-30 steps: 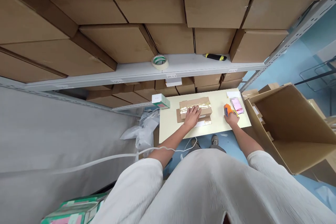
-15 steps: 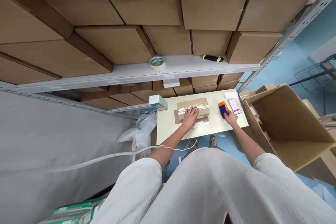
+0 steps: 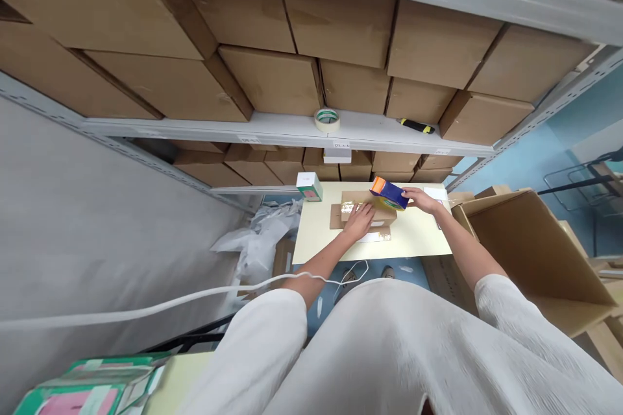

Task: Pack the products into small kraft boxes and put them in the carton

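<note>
In the head view, my left hand [image 3: 359, 223] is lying spread on the taped carton [image 3: 364, 197] midway along the bench [image 3: 316, 237], while my right hand [image 3: 422, 199] is pinching the orange-and-blue dispenser [image 3: 392, 194] by one end, so uneven pressing could be skewing the carton.

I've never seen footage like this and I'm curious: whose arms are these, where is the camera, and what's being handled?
There is no machine here: these are a person's own bare hands, seen by a camera worn on their head, looking forward and down. The left hand rests on a cardboard box, which lies on a pale table. The right hand holds what looks like an orange and dark-blue tape dispenser at the box's right side. A small white-and-green carton stands near the table's far left corner. On the shelf beyond lie a roll of tape and a black-and-yellow cutter.
</note>
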{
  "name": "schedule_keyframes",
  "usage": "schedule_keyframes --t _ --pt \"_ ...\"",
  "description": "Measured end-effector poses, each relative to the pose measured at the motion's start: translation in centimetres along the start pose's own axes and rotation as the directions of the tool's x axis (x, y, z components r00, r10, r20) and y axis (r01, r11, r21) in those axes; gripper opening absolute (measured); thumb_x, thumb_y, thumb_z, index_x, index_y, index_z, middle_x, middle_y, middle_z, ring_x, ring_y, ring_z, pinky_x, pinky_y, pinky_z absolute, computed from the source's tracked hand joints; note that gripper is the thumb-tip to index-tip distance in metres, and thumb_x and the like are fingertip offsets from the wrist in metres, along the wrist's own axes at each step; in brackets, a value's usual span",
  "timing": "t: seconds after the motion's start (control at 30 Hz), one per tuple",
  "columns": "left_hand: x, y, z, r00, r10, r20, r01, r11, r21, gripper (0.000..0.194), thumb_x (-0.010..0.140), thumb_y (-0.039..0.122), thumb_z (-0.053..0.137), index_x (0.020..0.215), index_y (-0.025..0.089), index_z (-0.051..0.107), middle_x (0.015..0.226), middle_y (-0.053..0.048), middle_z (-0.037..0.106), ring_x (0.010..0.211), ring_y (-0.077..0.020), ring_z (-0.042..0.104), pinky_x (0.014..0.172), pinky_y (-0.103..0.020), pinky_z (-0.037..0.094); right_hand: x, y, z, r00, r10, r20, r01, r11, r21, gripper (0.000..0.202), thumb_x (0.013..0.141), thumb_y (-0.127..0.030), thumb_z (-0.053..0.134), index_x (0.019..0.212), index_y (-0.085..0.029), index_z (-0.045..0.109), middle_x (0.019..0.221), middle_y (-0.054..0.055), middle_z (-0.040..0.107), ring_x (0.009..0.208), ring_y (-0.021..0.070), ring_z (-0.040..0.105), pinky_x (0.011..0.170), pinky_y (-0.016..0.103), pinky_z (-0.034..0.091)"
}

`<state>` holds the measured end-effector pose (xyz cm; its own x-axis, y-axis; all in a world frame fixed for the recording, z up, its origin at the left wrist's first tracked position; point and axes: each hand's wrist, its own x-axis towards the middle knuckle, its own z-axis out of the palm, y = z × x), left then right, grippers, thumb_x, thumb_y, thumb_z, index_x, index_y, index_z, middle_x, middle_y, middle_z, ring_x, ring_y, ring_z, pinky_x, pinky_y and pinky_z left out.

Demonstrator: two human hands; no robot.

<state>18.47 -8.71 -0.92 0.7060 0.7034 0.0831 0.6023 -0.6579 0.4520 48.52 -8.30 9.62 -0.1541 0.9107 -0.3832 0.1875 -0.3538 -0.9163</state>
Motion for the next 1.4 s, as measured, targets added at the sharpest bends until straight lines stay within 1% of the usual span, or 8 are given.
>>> schedule_keyframes --t 0.23,0.33,0.53,0.73,0.97,1.17,1.3,1.4 --pt "-1.6 -1.1 -0.7 0.997 -0.071 -0.009 0.071 0.997 0.023 0.054 0.100 0.018 0.048 0.154 0.019 0.055 0.163 -0.018 0.052 0.159 -0.0336 0.039 0.134 -0.060 0.022 1.9 0.0 2.8 1.000 -0.018 -0.014 0.015 0.973 -0.232 0.022 0.082 -0.044 0.060 0.086 -0.023 0.065 0.083 0.002 0.067 0.078 0.0196 0.059 0.067 0.029 0.051" --pt "-1.6 -1.4 -0.8 0.998 -0.066 0.002 0.066 0.998 0.009 0.058 0.098 0.015 0.051 0.155 0.022 0.055 0.162 -0.016 0.053 0.159 -0.0325 0.039 0.133 -0.060 0.024 2.1 0.0 3.1 0.997 -0.082 -0.009 0.073 0.933 -0.351 0.021 0.084 -0.043 0.055 0.081 -0.023 0.061 0.081 0.003 0.066 0.078 0.0211 0.058 0.070 0.032 0.051" --pt "-1.4 -1.5 -0.8 0.998 -0.056 -0.005 0.056 0.998 -0.006 0.058 0.097 0.014 0.052 0.153 0.025 0.057 0.159 -0.015 0.055 0.158 -0.0330 0.041 0.133 -0.060 0.025 1.9 -0.4 3.2 0.974 -0.220 -0.047 0.180 0.888 -0.423 0.032 0.078 -0.034 0.055 0.109 -0.027 0.059 0.097 0.002 0.069 0.087 0.0220 0.060 0.078 0.033 0.051" --pt "-1.5 -1.6 -0.9 0.999 -0.050 0.015 0.050 0.999 0.007 0.060 0.096 0.012 0.050 0.155 0.022 0.056 0.164 -0.016 0.051 0.158 -0.0337 0.040 0.133 -0.062 0.025 0.1 -0.9 4.0 0.947 -0.321 0.009 0.253 0.728 -0.638 0.013 0.083 -0.030 0.051 0.095 -0.026 0.052 0.096 0.003 0.065 0.085 0.0227 0.055 0.080 0.035 0.047" --pt "-1.4 -1.6 -1.0 0.998 -0.046 0.049 0.044 0.999 0.029 0.061 0.095 0.010 0.048 0.154 0.020 0.056 0.166 -0.017 0.049 0.160 -0.0335 0.037 0.133 -0.062 0.025 -0.6 -1.0 4.3 0.937 -0.349 -0.002 0.189 0.511 -0.838 0.036 0.078 -0.042 0.080 0.097 -0.026 0.055 0.096 0.006 0.068 0.095 0.0288 0.059 0.087 0.037 0.045" --pt "-1.5 -1.3 -1.5 0.997 -0.054 0.056 0.053 0.998 0.021 0.061 0.095 0.009 0.049 0.155 0.019 0.057 0.166 -0.017 0.050 0.160 -0.0335 0.039 0.134 -0.060 0.025 -1.2 -0.4 3.5 0.954 -0.299 -0.031 0.141 0.537 -0.832 0.069 0.078 -0.029 0.080 0.142 -0.023 0.053 0.124 0.013 0.073 0.110 0.0310 0.068 0.092 0.038 0.052" --pt "-1.5 -1.3 -2.2 0.996 -0.055 0.067 0.056 0.998 -0.015 0.062 0.093 0.010 0.053 0.154 0.017 0.058 0.167 -0.017 0.050 0.159 -0.0347 0.040 0.134 -0.059 0.025 -1.7 -0.6 3.1 0.967 -0.256 -0.013 0.124 0.513 -0.850 0.062 0.077 -0.018 0.077 0.137 -0.022 0.062 0.130 0.013 0.074 0.114 0.0307 0.071 0.093 0.036 0.055" --pt "-0.9 -1.2 -3.0 0.993 -0.120 0.015 0.121 0.975 -0.189 0.054 0.093 0.010 0.054 0.145 0.018 0.067 0.156 -0.016 0.061 0.151 -0.0338 0.051 0.130 -0.055 0.034 -1.8 -0.8 2.9 0.972 -0.231 -0.037 0.089 0.510 -0.856 0.055 0.078 -0.018 0.079 0.131 -0.021 0.065 0.126 0.012 0.076 0.108 0.0295 0.073 0.088 0.034 0.056"
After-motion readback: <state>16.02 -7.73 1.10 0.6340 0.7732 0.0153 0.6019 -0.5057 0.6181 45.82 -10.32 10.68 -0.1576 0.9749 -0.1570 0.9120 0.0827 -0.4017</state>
